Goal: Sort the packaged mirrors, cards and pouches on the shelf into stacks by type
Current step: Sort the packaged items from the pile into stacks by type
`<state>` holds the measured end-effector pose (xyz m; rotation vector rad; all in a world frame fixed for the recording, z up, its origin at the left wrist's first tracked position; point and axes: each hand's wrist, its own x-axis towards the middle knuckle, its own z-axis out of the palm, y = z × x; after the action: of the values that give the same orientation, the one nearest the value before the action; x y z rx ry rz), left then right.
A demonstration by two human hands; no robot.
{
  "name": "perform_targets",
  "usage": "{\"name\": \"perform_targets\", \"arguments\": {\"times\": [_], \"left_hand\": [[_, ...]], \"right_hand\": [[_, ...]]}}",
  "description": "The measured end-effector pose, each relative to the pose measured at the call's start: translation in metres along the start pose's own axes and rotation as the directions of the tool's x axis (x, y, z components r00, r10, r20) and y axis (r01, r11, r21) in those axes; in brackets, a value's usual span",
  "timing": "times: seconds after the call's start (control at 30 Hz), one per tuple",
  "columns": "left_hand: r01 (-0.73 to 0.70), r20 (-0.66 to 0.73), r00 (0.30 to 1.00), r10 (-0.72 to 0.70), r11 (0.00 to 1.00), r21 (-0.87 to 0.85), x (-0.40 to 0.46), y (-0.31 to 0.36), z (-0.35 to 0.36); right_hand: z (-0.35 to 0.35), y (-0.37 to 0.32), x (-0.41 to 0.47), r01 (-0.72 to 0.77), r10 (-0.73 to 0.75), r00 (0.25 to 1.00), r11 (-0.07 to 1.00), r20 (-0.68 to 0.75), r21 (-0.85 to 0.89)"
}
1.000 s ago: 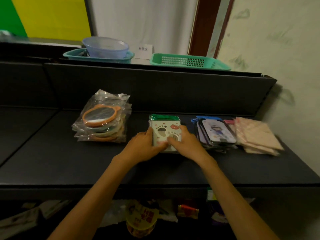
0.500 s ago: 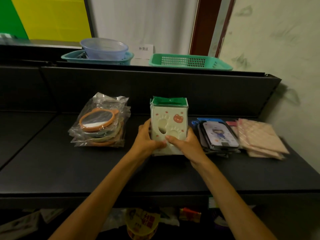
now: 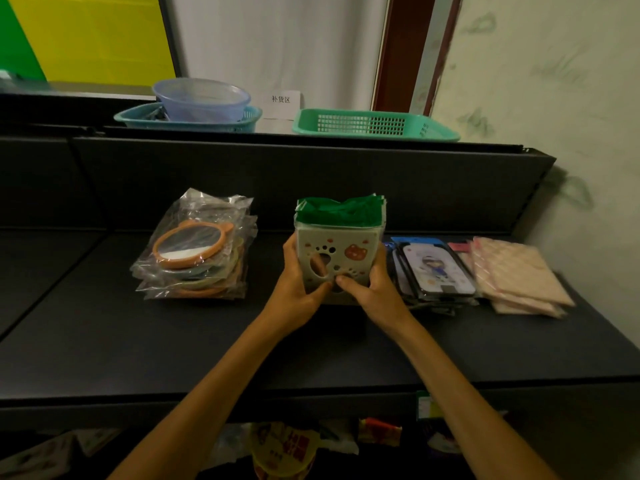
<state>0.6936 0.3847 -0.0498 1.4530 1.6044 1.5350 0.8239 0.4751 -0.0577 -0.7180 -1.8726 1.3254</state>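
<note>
One dark shelf (image 3: 104, 341), four piles on it. Card pack (image 3: 341, 251) stands upright at centre, left hand (image 3: 299, 289) and right hand (image 3: 375, 292) gripping its two sides, thumbs on its face. Left of pack: mirror stack (image 3: 197, 247), count unclear. Right of pack: phone-case stack (image 3: 434, 268), then pouches (image 3: 516, 275). Behind pack, above: two green baskets; left basket (image 3: 187, 121) holds one clear bowl (image 3: 202, 98), right basket (image 3: 375, 124).

- The person's left hand (image 3: 300, 285) and right hand (image 3: 372, 289) are both bare: no gloves, rings or watch show.
- Both forearms are uncovered right down to the lower edge of the view; no sleeve, cuff or wristband is visible.
</note>
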Motion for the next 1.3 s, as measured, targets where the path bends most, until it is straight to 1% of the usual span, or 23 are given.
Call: {"name": "perform_targets", "arguments": {"times": [0.1, 0.2, 0.37, 0.47, 0.57, 0.6, 0.67, 0.7, 0.77, 0.83, 0.93, 1.03, 1.17, 1.23, 1.3], "left_hand": [[-0.004, -0.014, 1.000, 0.004, 1.000, -0.005, 0.003, 0.000, 0.001], [-0.009, -0.012, 1.000, 0.009, 0.999, 0.036, 0.005, -0.002, -0.001], [0.051, 0.007, 0.999, -0.051, 0.995, 0.083, 0.007, -0.010, -0.007], [0.052, -0.020, 0.999, -0.050, 0.991, 0.124, 0.007, -0.012, -0.008], [0.063, -0.060, 0.997, -0.053, 0.982, 0.181, 0.010, -0.014, -0.010], [0.093, -0.076, 0.994, -0.079, 0.974, 0.204, 0.011, -0.015, -0.012], [0.206, -0.115, 0.976, -0.183, 0.947, 0.247, 0.016, -0.017, -0.015], [0.253, -0.130, 0.965, -0.226, 0.930, 0.267, 0.019, -0.018, -0.016], [0.288, -0.139, 0.956, -0.257, 0.910, 0.297, 0.023, -0.020, -0.017], [0.322, -0.126, 0.946, -0.298, 0.905, 0.278, 0.028, -0.022, -0.018], [0.440, -0.081, 0.897, -0.434, 0.866, 0.239, 0.036, -0.025, -0.020], [0.504, -0.062, 0.857, -0.511, 0.808, 0.306, 0.042, -0.026, -0.023], [0.487, -0.080, 0.860, -0.503, 0.766, 0.420, 0.042, -0.023, -0.022], [0.436, -0.107, 0.887, -0.450, 0.738, 0.515, 0.039, -0.020, -0.022], [0.341, -0.119, 0.931, -0.345, 0.709, 0.618, 0.035, -0.016, -0.024]], "right_hand": [[-0.001, -0.001, 0.004, 0.017, -0.017, 1.000, 0.999, 0.010, -0.029], [-0.004, -0.001, 0.005, 0.009, -0.006, 0.999, 0.999, 0.040, -0.050], [-0.007, 0.004, 0.003, -0.006, 0.014, 0.998, 0.989, 0.055, -0.144], [-0.007, 0.003, 0.004, -0.037, 0.046, 0.998, 0.984, 0.051, -0.175], [-0.008, 0.002, 0.007, -0.101, 0.109, 0.993, 0.984, 0.046, -0.149], [-0.008, 0.002, 0.008, -0.135, 0.142, 0.989, 0.981, 0.042, -0.140], [-0.006, 0.003, 0.012, -0.190, 0.196, 0.980, 0.970, 0.025, -0.152], [-0.005, 0.004, 0.015, -0.193, 0.198, 0.980, 0.964, 0.010, -0.183], [-0.002, 0.005, 0.020, -0.176, 0.178, 0.984, 0.941, -0.022, -0.288], [0.001, 0.005, 0.024, -0.193, 0.190, 0.981, 0.907, -0.046, -0.374], [-0.001, 0.010, 0.027, -0.242, 0.262, 0.965, 0.871, -0.014, -0.428], [-0.004, 0.013, 0.030, -0.259, 0.301, 0.953, 0.840, 0.013, -0.478], [-0.001, 0.013, 0.031, -0.268, 0.304, 0.953, 0.814, -0.016, -0.515], [0.001, 0.006, 0.026, -0.261, 0.282, 0.958, 0.793, -0.048, -0.551], [0.000, -0.004, 0.020, -0.209, 0.211, 0.975, 0.758, -0.071, -0.617]]}}
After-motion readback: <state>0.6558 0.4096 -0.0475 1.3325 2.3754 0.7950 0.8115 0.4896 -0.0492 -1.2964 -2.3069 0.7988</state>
